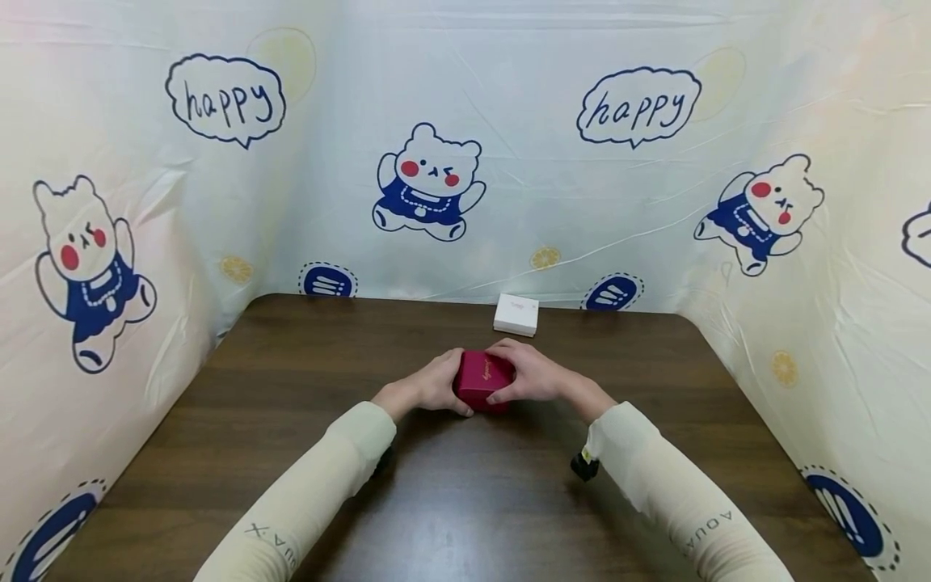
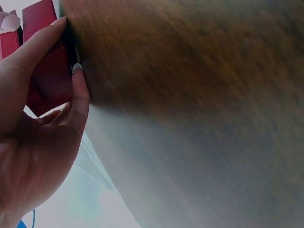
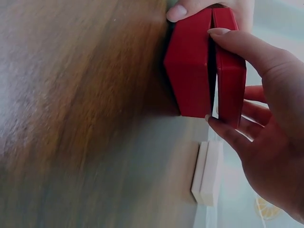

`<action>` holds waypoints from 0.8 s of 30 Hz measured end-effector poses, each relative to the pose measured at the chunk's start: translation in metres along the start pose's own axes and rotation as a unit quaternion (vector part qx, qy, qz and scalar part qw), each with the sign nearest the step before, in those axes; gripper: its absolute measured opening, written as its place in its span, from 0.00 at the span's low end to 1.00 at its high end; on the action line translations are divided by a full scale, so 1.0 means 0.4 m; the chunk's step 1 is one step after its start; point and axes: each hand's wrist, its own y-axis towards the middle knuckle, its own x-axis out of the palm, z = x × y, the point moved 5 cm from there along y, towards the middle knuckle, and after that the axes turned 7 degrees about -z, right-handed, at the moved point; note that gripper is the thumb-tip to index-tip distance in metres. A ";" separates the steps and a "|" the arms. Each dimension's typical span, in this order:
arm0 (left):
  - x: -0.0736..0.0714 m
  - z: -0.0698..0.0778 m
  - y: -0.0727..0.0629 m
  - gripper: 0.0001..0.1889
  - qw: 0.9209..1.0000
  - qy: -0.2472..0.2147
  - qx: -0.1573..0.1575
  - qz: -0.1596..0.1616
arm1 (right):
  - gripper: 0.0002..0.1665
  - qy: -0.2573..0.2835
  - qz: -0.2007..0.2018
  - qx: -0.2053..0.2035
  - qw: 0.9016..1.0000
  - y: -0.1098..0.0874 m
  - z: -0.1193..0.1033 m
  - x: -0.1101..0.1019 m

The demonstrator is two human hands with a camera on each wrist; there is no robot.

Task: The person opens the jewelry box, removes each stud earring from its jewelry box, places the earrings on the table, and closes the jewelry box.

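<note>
A small red gift box (image 1: 482, 380) with gold lettering on top is at the middle of the table, between both hands. My left hand (image 1: 435, 384) grips its lower part from the left, thumb on the near side and fingers round the far side. From the right, my right hand (image 1: 534, 373) holds the lid (image 3: 231, 71) between thumb and fingers. In the right wrist view a narrow gap runs between the lid and the base (image 3: 190, 66), with the right thumb tip and a fingertip right at that gap. The inside of the box is hidden.
A flat white box (image 1: 516, 314) lies behind the red one, near the back edge of the brown wooden table (image 1: 291, 347). Pale printed curtains (image 1: 509, 218) hang close around the table's back and sides.
</note>
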 end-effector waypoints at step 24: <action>0.004 0.001 -0.003 0.49 1.000 -0.007 -0.017 -0.021 | 0.48 -0.003 0.017 0.016 1.000 -0.032 0.032 0.006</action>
